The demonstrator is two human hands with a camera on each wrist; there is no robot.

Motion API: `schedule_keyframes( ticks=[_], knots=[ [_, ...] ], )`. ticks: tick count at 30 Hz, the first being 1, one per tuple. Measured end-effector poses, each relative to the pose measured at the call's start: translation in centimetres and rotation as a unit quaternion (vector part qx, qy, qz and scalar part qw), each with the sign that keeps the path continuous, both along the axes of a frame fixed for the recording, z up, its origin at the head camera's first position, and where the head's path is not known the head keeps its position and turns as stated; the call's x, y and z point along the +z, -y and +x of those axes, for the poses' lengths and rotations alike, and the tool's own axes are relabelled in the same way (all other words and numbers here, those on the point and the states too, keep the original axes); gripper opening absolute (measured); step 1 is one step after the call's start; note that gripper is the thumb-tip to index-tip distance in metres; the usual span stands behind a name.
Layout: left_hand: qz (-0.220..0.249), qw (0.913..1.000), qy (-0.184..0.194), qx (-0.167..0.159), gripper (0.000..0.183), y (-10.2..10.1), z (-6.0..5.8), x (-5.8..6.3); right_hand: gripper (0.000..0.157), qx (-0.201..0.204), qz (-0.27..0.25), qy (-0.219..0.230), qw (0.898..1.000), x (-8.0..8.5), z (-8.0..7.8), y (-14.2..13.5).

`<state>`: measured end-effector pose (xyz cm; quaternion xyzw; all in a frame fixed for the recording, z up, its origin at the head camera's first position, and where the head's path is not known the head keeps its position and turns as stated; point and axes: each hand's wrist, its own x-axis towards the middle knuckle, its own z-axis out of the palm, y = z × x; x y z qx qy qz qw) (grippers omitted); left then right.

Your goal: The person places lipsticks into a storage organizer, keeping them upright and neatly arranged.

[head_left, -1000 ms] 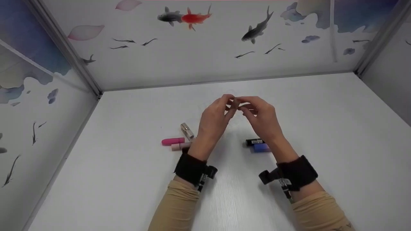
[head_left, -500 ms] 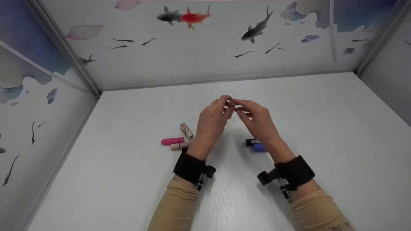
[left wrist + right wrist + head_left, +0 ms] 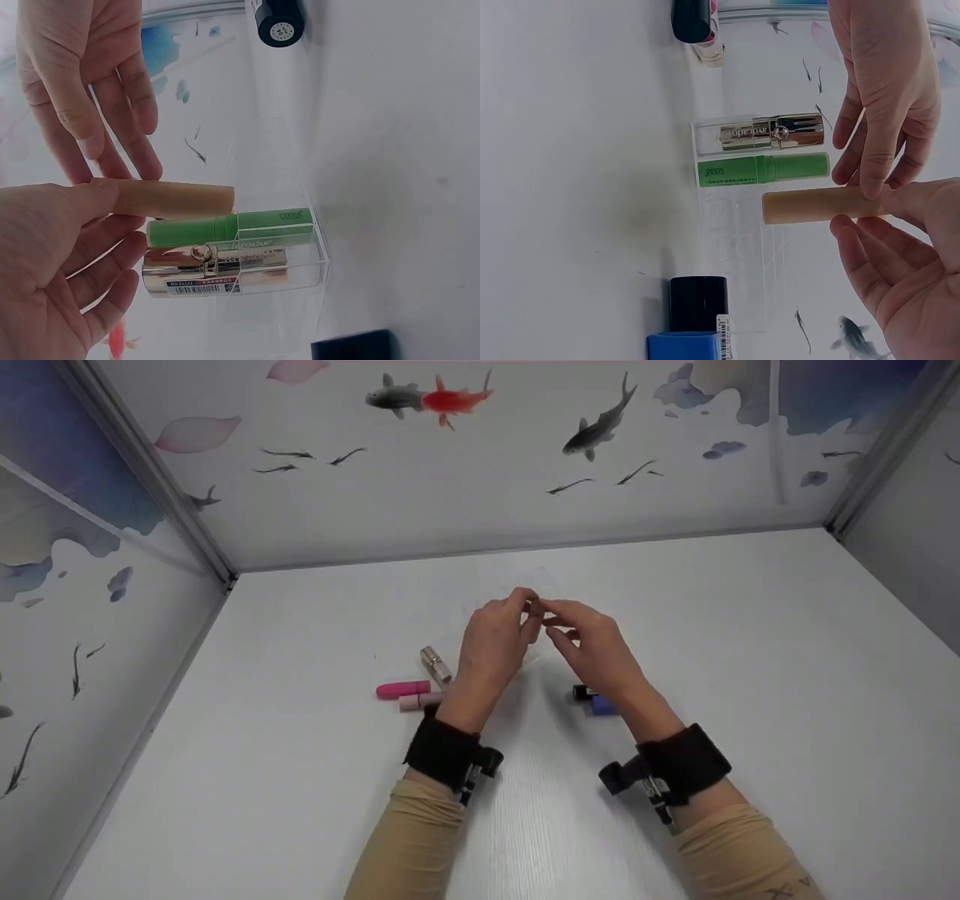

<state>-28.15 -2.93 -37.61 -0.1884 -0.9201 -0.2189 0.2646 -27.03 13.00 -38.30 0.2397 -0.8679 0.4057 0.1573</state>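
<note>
My left hand (image 3: 491,645) pinches the top end of a tan lipstick tube (image 3: 180,198), its thumb laid across it. The fingertips of my right hand (image 3: 596,645) are right at that same end, thumb apart from the index finger in the head view. Upright, the tube hangs over a clear compartment box (image 3: 327,259). Inside the box stand a green lip balm tube (image 3: 266,223) and a shiny gold lipstick (image 3: 799,131). The tan tube's lower end is beside the green one. In the head view, my hands hide most of this.
On the table left of the box lie a gold tube (image 3: 435,666), a bright pink tube (image 3: 403,690) and a pale pink one (image 3: 418,703). A black tube (image 3: 581,692) and a blue one (image 3: 602,706) lie under my right wrist. Printed panels (image 3: 510,510) enclose the table.
Both hands have shifted slightly left and toward me, staying together at the fingertips. The right hand moved more than the left. The loose tubes on the table have not moved.
</note>
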Motion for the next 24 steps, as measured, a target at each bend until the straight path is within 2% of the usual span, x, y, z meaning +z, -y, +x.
schedule_keyframes(
  ticks=[12,24],
  knots=[
    [0.001,0.9992,-0.021,0.035,0.016,-0.15,-0.15,-0.32,0.043,0.014,0.009,0.031,0.999,-0.05,0.1,0.17],
    [0.002,0.9989,-0.001,0.047,0.02,-0.28,-0.07,-0.49,0.043,0.013,0.02,0.04,0.999,-0.4,0.03,0.21]
  ],
)
